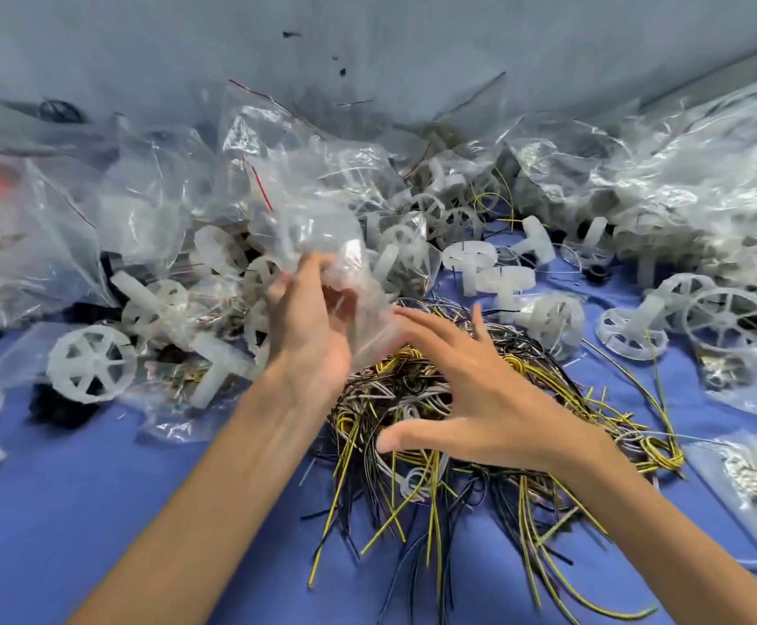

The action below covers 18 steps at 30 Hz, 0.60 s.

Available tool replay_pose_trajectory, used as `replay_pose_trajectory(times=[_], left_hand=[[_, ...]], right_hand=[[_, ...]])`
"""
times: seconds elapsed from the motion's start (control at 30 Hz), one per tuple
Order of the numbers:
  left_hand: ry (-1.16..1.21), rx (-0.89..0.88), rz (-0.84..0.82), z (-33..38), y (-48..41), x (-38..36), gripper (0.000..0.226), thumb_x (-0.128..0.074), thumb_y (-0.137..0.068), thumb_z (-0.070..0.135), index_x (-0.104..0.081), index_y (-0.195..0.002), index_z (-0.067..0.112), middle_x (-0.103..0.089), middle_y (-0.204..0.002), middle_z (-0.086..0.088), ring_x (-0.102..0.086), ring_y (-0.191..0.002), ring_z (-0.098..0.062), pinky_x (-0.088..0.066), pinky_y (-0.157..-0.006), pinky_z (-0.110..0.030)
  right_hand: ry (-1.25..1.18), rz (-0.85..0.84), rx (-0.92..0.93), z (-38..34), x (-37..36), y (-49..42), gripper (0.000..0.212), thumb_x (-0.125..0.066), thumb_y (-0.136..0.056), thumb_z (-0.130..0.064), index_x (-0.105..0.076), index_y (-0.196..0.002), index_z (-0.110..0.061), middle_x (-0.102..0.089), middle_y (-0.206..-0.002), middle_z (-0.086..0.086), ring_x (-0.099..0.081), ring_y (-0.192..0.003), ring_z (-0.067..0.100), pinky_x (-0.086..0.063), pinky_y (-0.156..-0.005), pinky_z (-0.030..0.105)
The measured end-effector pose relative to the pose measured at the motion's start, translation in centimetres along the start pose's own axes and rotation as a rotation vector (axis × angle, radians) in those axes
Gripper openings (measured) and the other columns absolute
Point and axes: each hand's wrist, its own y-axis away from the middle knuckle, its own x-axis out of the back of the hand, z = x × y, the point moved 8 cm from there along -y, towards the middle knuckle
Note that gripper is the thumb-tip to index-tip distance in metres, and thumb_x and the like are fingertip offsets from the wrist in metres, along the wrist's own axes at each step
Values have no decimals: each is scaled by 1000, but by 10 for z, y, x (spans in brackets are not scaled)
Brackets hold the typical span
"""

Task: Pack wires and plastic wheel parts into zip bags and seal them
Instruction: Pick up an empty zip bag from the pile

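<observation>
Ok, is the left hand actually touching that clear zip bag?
Touching. The head view shows the left hand with fingers curled into the clear zip bag, gripping its crumpled lower end above the wire pile.

Two hands (311, 322) (480, 394); one wire heap (412, 480); countless wheel parts (91, 364), zip bags (322, 227).

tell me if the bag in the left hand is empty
Seemingly empty: nothing shows inside the clear zip bag the left hand pinches; blurred.

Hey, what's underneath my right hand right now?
A tangled wire pile, yellow, black and grey, lies below the open right hand, on the blue cloth. The hand covers the wires straight beneath the palm, so whether it touches them cannot be seen.
</observation>
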Motion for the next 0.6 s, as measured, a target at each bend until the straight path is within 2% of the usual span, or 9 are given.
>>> replay_pose_trajectory(times=[0.07, 0.13, 0.17, 0.2, 0.3, 0.43, 0.47, 0.53, 0.6], left_hand=[[49, -63, -39, 2, 8, -7, 45, -61, -86, 16, -43, -125, 1, -49, -79, -1, -50, -62, -8, -45, -50, -18], [20, -133, -149, 4, 20, -17, 74, -65, -80, 21, -31, -140, -5, -50, -76, 2, -54, -65, -8, -47, -56, -19], [21, -177, -209, 9, 24, -23, 83, -66, -74, 21, -26, -143, -3, -53, -73, 3, -58, -67, -9, -50, -60, -20], [37, -215, -257, 15, 28, -26, 86, -64, -70, 19, -25, -144, -1, -56, -70, 4, -63, -72, -12, -53, -67, -22], [-41, -334, -330, 35, 31, -26, 65, -62, -69, 16, -38, -129, 9, -57, -85, -2, -66, -89, -19, -54, -85, -31], [-824, -797, -175, 68, 18, -5, 40, -60, -74, 38, -50, -112, 29, -42, -119, -4, -51, -109, -12, -36, -93, -7], [-920, -768, -169, 69, 7, 2, 46, -58, -75, 44, -49, -118, 28, -40, -123, -2, -49, -112, -11, -35, -97, -8], [-860, -467, -318, 52, -15, 13, 64, -56, -75, 52, -42, -132, 26, -46, -130, -2, -53, -115, -12, -39, -104, -28], [-774, -224, -483, 27, -22, 17, 77, -56, -75, 54, -33, -141, 22, -58, -126, -3, -63, -106, -12, -46, -98, -34]], right_hand=[[-236, 146, 72, -16, 9, 1, 71, -61, -75, -60, -37, -137, -33, -36, -145, -16, -31, -134, -5, -14, -118, 43], [-527, 267, 108, -23, 16, -1, 39, -62, -88, -27, -52, -122, -11, -63, -116, 3, -60, -106, 5, -48, -95, 33], [-680, 319, 84, -20, 20, -1, 27, -57, -91, -15, -55, -114, -1, -66, -100, 11, -65, -91, 13, -54, -83, 30], [-818, 370, 44, -12, 23, -2, 21, -52, -92, -12, -57, -107, 2, -65, -95, 17, -66, -87, 23, -54, -81, 38], [-1253, 431, -107, 15, 22, -8, 20, -47, -86, -22, -57, -95, -7, -68, -97, 10, -65, -94, 22, -55, -84, 35], [-1648, 398, -155, 35, 16, -14, 20, -42, -92, -21, -52, -97, -5, -71, -83, 7, -69, -82, 19, -57, -73, 33], [-1703, 402, -159, 39, 15, -14, 22, -42, -93, -22, -54, -100, -5, -71, -80, 5, -69, -76, 16, -58, -69, 30], [-1806, 424, -207, 48, 13, -13, 28, -47, -88, -23, -57, -105, -4, -71, -77, 5, -69, -68, 13, -58, -65, 26], [-1849, 428, -255, 55, 10, -13, 31, -50, -86, -23, -63, -103, -1, -70, -79, 9, -69, -64, 13, -58, -59, 24]])
